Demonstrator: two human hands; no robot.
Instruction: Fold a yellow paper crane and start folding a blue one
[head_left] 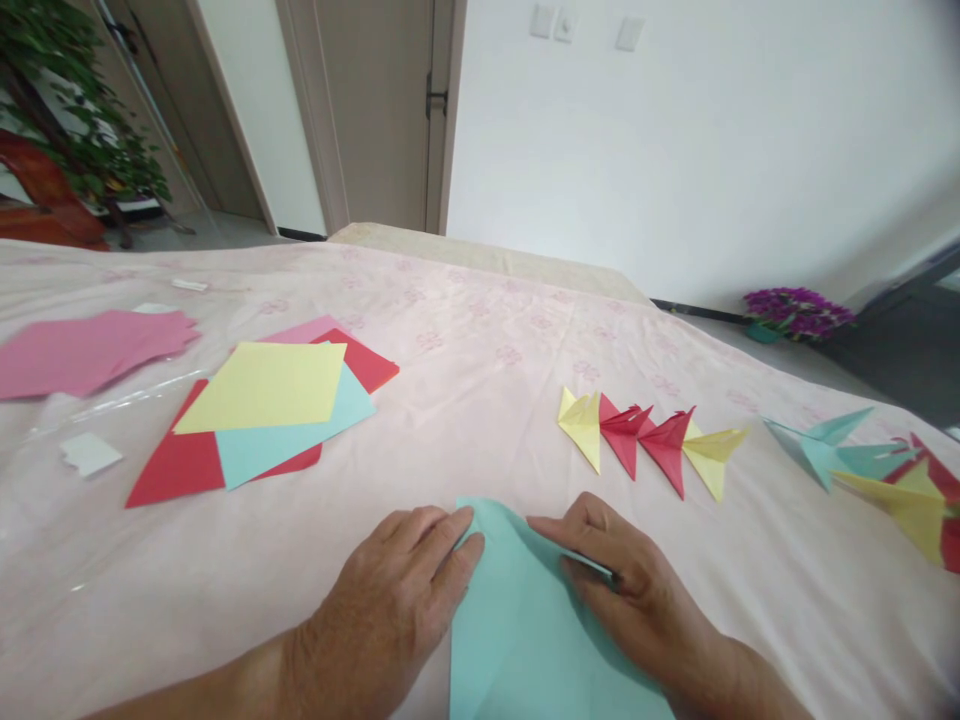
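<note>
A turquoise sheet of paper (517, 620) lies on the cloth at the front middle, its upper part bent up and curving. My left hand (397, 585) is closed at the far left corner of the sheet, thumb and fingertips pressed on it. With my right hand (630, 580) I pinch the sheet's right edge between thumb and fingers, lifting it off the cloth. Past my right hand stands a row of folded paper birds, among them a yellow one (581, 428) and a red one (667, 448).
Left of the middle lie fanned sheets, with a yellow sheet (266, 388) on top. A pink paper stack (97, 350) and a white scrap (91, 453) are farther left. More folded birds, one turquoise (821, 445), sit at the right. A flowered tablecloth (480, 400) covers the table.
</note>
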